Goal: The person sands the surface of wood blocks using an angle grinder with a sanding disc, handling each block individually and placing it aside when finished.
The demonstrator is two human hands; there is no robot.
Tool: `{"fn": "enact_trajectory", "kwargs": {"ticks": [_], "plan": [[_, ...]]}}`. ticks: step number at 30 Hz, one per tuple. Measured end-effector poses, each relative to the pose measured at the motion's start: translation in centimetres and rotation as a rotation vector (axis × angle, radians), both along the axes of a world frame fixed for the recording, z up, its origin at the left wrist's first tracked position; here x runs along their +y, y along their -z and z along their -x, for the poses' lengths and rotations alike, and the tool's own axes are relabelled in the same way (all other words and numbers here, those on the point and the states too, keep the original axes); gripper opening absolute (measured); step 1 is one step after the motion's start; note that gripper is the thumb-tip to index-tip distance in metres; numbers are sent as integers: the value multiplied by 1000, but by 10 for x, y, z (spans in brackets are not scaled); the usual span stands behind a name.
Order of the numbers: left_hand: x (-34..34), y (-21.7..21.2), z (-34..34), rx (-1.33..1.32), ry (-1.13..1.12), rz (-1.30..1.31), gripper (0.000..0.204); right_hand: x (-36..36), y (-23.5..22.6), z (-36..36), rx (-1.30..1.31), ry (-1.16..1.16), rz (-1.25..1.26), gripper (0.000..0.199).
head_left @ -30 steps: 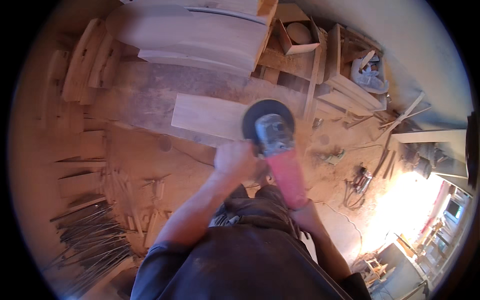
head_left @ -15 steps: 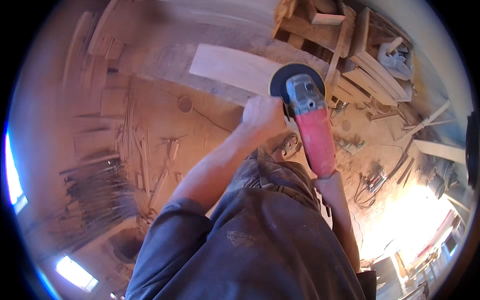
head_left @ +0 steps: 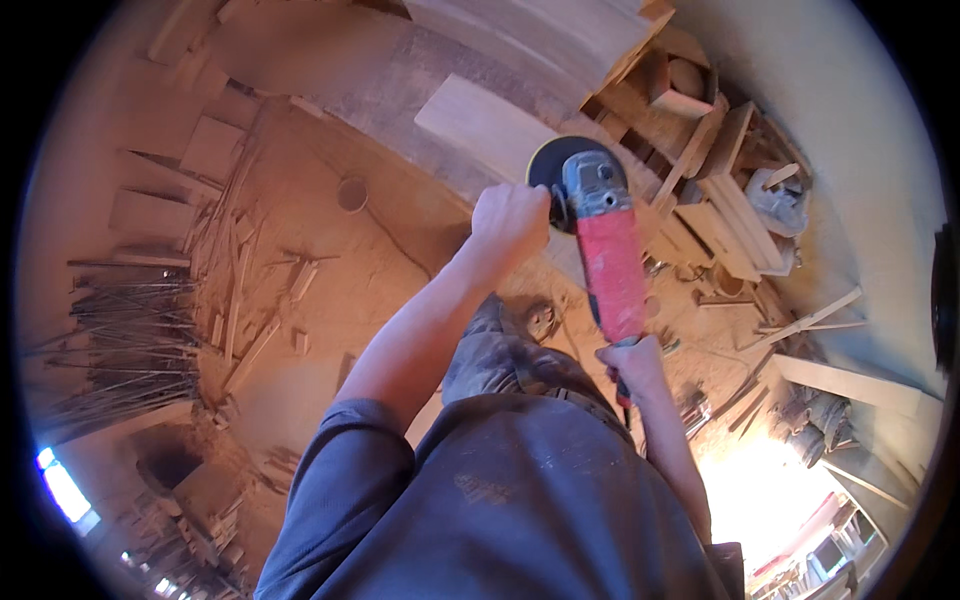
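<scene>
Standing over the pale curved wooden board [head_left: 490, 125] on the sawdust-covered floor [head_left: 330, 290], the person grips a red-bodied angle grinder with a grey gear head and a black round disc [head_left: 610, 250] in both hands. The left hand [head_left: 510, 220] is closed in a fist around the side handle just beside the grey head. The right hand [head_left: 632, 362] is wrapped shut around the rear end of the red body, close to the person's waist. The black disc hangs over the near end of the board; whether it touches the wood I cannot tell from here.

To my eye the step in hand is bringing the disc onto the board to sand or grind its face. The next move would call for lowering the disc flat and steady, with both hands kept firm so the tool does not kick sideways.

Stacked timber planks [head_left: 540, 40] lie beyond the board, wooden crates and offcuts [head_left: 720, 200] crowd the right side, and a bundle of thin dark rods [head_left: 130, 320] lies to the left.
</scene>
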State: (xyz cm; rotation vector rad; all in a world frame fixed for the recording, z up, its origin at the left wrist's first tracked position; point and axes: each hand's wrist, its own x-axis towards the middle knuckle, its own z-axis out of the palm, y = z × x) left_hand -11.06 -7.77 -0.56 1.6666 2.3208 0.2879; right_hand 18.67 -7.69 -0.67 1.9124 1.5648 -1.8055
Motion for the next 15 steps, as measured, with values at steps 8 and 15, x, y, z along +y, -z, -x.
{"fn": "enact_trajectory", "kwargs": {"ticks": [8, 15], "plan": [[20, -4, -47, -45, 67, 99, 11, -22, 19, -44, 13, 99, 69, 15], [36, -1, -94, -212, 158, 95, 12, -26, -23, -67, -113, 228, 158, 12]]}}
